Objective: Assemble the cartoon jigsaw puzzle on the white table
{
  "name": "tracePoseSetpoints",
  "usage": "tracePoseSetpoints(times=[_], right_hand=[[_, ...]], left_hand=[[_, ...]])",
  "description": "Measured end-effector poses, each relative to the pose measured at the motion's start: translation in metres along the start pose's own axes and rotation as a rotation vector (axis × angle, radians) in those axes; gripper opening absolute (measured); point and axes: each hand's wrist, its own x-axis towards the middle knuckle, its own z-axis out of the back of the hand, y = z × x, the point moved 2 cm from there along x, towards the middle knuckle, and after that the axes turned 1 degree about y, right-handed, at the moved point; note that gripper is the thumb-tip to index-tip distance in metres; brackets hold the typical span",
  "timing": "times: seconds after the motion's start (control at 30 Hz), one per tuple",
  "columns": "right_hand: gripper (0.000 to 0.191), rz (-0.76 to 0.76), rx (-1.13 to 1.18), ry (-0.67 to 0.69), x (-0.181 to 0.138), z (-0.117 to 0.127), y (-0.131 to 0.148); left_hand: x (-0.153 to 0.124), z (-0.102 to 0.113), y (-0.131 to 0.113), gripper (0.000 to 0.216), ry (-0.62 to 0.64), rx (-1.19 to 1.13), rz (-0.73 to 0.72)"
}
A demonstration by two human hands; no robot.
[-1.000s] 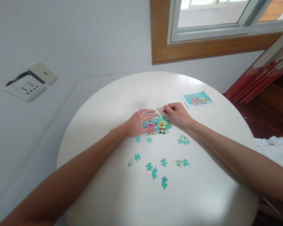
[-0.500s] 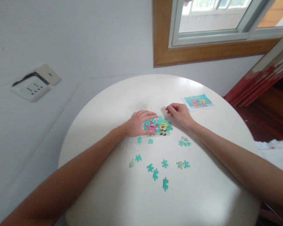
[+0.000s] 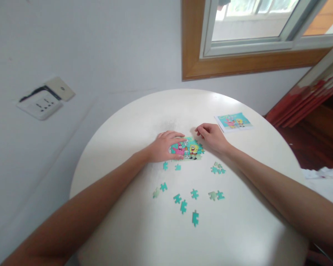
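A partly assembled jigsaw puzzle (image 3: 194, 148) with pink and yellow cartoon figures lies flat on the white round table (image 3: 144, 236). My left hand (image 3: 166, 146) rests over its left end, thumb across the lower part and fingers stretched over the upper part, with a wide gap between them. Beside the puzzle's upper right corner, my right hand (image 3: 211, 136) is closed with curled fingers; whatever they may hold is hidden. Two loose teal pieces, one of them a jigsaw piece (image 3: 178, 167), lie just below the puzzle.
Several loose pieces lie nearer me, including a teal piece (image 3: 195, 218) and a pale green piece (image 3: 155, 193). A small cluster of pieces (image 3: 218, 168) sits right of the puzzle. The picture sheet (image 3: 234, 122) lies behind my right hand. A wall and window frame (image 3: 238, 64) border the table.
My left fingers have shifted slightly down over the puzzle's top, covering more of the pale figure's head. My right hand stays nearly still. The whole view has shifted slightly.
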Motion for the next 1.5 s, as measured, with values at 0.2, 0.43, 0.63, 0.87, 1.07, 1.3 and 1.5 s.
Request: tracePoseSetpoints(times=[0.2,0.43,0.63,0.87,1.07,1.3,1.5], right_hand=[[0.027,0.008,0.025,-0.013,0.000,0.000,-0.002],[0.024,0.015,0.023,-0.012,-0.001,0.001,0.001],[0.024,0.002,0.010,-0.005,0.000,-0.001,0.000],[0.022,0.006,0.013,0.021,0.001,-0.002,0.000],[0.023,0.002,0.002,0.068,0.002,-0.002,-0.001],[0.013,0.085,-0.242,0.357,-0.012,0.021,0.036],[0.022,0.127,-0.727,0.752,-0.054,0.044,0.073]], left_hand=[[0.000,-0.002,0.001,0.065,-0.018,0.001,0.010],[0.000,-0.002,0.002,0.066,-0.022,0.000,0.002],[0.000,-0.001,0.000,0.064,-0.017,0.002,0.006],[0.001,0.001,-0.001,0.064,-0.012,0.013,0.003],[0.001,-0.001,0.002,0.064,-0.018,0.013,0.001],[0.001,-0.001,0.004,0.064,-0.015,0.005,0.002],[0.001,-0.001,0.003,0.064,-0.020,-0.003,0.000]])
